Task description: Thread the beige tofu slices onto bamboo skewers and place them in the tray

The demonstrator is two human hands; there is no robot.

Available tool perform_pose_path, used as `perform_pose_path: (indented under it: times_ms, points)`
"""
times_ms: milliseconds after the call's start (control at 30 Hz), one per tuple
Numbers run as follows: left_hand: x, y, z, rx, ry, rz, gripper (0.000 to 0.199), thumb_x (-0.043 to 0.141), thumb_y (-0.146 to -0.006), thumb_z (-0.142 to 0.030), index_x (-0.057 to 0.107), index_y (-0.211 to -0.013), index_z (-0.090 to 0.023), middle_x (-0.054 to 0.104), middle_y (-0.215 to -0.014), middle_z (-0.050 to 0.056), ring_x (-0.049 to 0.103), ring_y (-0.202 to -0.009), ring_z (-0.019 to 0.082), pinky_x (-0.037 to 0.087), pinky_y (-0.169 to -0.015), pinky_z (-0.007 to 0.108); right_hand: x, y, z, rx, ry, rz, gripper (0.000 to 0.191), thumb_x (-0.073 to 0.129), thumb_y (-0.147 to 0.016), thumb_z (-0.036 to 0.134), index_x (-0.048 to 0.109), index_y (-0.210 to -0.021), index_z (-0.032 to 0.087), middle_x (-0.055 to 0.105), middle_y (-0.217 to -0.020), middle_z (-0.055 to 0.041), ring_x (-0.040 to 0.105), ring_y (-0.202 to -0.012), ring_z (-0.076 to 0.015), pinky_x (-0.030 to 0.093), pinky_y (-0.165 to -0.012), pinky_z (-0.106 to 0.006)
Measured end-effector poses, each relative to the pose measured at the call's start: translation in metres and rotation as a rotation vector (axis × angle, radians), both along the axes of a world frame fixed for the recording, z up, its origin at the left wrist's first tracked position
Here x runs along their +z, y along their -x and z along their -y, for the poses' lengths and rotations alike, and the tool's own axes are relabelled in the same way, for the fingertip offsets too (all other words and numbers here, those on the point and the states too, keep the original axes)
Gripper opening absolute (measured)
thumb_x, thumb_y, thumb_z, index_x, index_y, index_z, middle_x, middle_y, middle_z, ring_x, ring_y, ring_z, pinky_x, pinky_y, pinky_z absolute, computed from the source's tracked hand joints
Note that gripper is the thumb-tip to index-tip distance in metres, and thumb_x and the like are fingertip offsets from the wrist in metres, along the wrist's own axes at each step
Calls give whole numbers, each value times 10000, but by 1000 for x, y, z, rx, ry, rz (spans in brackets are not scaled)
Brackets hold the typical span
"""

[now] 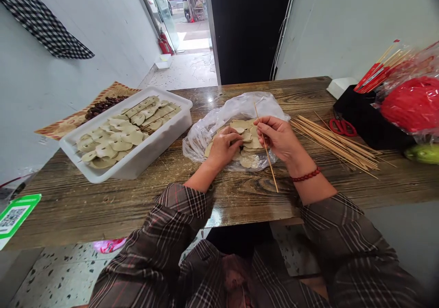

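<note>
My right hand point(276, 136) pinches a thin wooden skewer point(270, 164), which slants across in front of the palm with nothing threaded on it. Under both hands lies an opened clear plastic bag point(197, 143) with pale, flat round slices point(252, 161) in it, perhaps tofu or dough. My left hand point(224, 148) reaches down into the slices, its fingers curled together at their edge. Whether a slice is gripped there is hidden by the fingers. At the left, a white plastic tub point(164, 136) holds rows of similar slices point(118, 136) on skewers.
Many loose skewers point(338, 143) lie right of the bag, beside red-handled scissors point(343, 127). A black box point(365, 120) holds packaged sticks and a red bundle point(413, 104). Dark skewered pieces point(103, 106) rest on patterned paper point(63, 122) behind the tub. A green QR card point(18, 218) stands at the left edge.
</note>
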State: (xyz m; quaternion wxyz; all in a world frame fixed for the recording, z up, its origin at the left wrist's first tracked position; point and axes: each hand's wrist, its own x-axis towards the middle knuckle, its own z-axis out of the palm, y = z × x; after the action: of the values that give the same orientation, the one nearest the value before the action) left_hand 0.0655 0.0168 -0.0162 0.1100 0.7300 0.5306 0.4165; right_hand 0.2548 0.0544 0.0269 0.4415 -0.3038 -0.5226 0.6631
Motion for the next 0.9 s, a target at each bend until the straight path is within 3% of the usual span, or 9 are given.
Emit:
perform_pose_path:
  times_ms: [167,400,533,700,900]
  points:
    - [1,3,-1,-1,97,176,74,687,-806,-251,746,-797,-208,679,-855,42,615,-846,170,486,-785,311,-1,0,0,17,2,-20,328,805,-686,416,658,-858,179,569,-621,62,502,-459,-44,353,-388,-158]
    - [5,0,1,44,100,295,92,689,-794,-247,715,-737,-180,661,-781,27,585,-778,148,458,-755,280,-3,0,0,40,-1,-15,316,793,-700,398,667,-874,167,574,-633,58,492,-457,-37,331,-393,-158]
    - [8,2,5,111,217,613,167,676,-807,-322,676,-763,-160,606,-673,-7,531,-629,109,431,-609,228,-3,-1,1,56,-6,11,305,783,-718,401,670,-888,174,567,-638,57,480,-456,-40,317,-384,-162]
    - [13,11,8,30,365,1087,247,733,-765,-378,622,-836,-169,660,-722,4,615,-595,116,467,-535,216,-3,0,6,107,0,45,275,771,-735,389,690,-899,183,560,-616,54,476,-455,-49,323,-379,-170]
    - [21,23,11,60,369,1296,277,792,-730,-317,649,-903,-155,687,-747,8,631,-578,92,482,-510,189,-11,6,13,214,-68,175,278,734,-775,421,724,-922,185,537,-572,49,429,-429,-58,289,-371,-188]
